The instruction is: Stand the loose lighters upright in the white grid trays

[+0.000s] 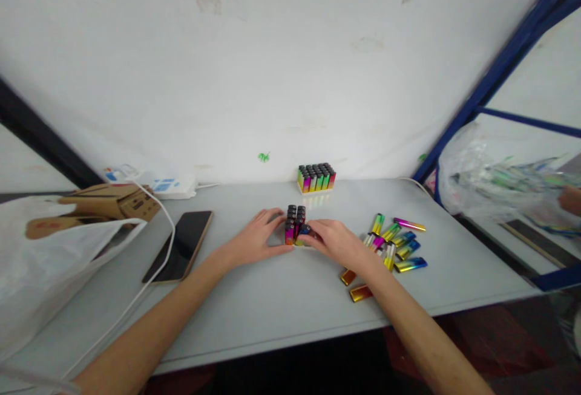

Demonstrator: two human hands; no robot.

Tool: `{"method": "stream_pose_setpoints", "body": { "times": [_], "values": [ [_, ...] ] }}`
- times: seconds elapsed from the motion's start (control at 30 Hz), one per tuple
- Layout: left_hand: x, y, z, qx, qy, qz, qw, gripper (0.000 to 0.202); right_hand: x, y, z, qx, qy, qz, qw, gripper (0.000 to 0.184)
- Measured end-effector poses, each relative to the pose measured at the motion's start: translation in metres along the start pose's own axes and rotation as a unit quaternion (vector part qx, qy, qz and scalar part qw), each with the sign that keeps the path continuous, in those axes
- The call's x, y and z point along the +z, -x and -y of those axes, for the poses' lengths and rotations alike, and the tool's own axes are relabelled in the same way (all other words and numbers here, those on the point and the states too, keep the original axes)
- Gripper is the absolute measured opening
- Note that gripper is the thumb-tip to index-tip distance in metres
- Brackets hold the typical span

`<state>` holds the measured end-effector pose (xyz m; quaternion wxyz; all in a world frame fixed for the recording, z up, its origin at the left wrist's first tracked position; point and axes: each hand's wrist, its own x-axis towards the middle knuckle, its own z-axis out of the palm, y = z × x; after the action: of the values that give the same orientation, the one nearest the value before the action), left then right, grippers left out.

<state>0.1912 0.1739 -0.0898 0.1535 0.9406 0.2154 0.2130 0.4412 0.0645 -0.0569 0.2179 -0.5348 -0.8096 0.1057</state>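
- Reference: the clock centre is the upright lighter group (291,219) on the table (254,316), between both hands.
- Left hand (255,239): at 9 o'clock, curved, thumb and fingers spread around the group's side; grip firmness cannot be confirmed.
- Right hand (333,238): at 3 o'clock, fingers closed on a blue-and-yellow lighter (301,238) at the group's near right corner.
- Loose lighters (403,239): lying on the table at 3 to 4 o'clock.
- Handling (judged): light, stiff bodies; the shiny surface is probably slippery. Grip the body sides, below the black top.
- Front tray (305,247): only a pale edge shows beneath the group.
- Rear tray (316,192): at 1 o'clock, carrying close-packed upright lighters.
- Clear bag (463,168): at 2 to 3 o'clock; contents indistinct.
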Motion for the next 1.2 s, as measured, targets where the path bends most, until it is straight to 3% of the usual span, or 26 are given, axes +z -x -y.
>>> {"method": "stream_pose_setpoints", "body": {
  "times": [0.2,0.33,0.43,0.53,0.6,0.67,0.77,0.87,0.93,1.0,1.1,1.2],
  "values": [
    [0.002,0.0,0.005,0.001,-0.006,0.005,1.0,0.073,-0.01,-0.001,0.013,0.019,0.034,0.044,0.998,0.026],
    [0.005,0.0,0.01,0.003,-0.003,0.001,1.0,0.072,-0.004,-0.005,0.019,0.058,0.115,0.041,0.991,0.042],
    [0.006,0.0,0.012,0.003,-0.005,0.002,1.0,0.073,-0.004,-0.003,0.014,0.058,0.096,0.016,0.994,0.053],
    [0.005,0.0,0.013,-0.001,-0.008,0.001,1.0,0.073,-0.015,0.004,-0.003,0.102,0.079,-0.063,0.99,0.055],
    [0.005,0.0,0.013,-0.002,-0.012,0.005,1.0,0.072,-0.027,0.012,-0.02,0.187,0.105,-0.128,0.968,0.055],
    [0.006,-0.001,0.013,-0.003,-0.016,0.009,1.0,0.073,-0.041,0.022,-0.04,0.298,0.149,-0.157,0.93,0.048],
    [0.007,-0.002,0.014,-0.004,-0.014,0.005,1.0,0.073,-0.059,0.041,-0.068,0.413,0.213,-0.121,0.877,0.036],
    [0.007,-0.002,0.015,-0.001,-0.01,0.0,1.0,0.072,-0.065,0.059,-0.086,0.441,0.259,-0.065,0.857,0.037],
    [0.008,-0.002,0.015,0.001,-0.011,-0.002,1.0,0.073,-0.061,0.065,-0.093,0.436,0.259,-0.035,0.861,0.038],
    [0.008,-0.002,0.016,0.001,-0.011,-0.003,1.0,0.073,-0.052,0.063,-0.098,0.411,0.225,-0.03,0.883,0.037],
    [0.01,-0.002,0.018,0.004,-0.004,-0.009,1.0,0.072,-0.041,0.049,-0.104,0.341,0.152,-0.075,0.925,0.037],
    [0.011,-0.002,0.018,0.001,0.005,-0.017,1.0,0.072,-0.034,0.029,-0.104,0.259,0.049,-0.135,0.955,0.023]
  ]
}}
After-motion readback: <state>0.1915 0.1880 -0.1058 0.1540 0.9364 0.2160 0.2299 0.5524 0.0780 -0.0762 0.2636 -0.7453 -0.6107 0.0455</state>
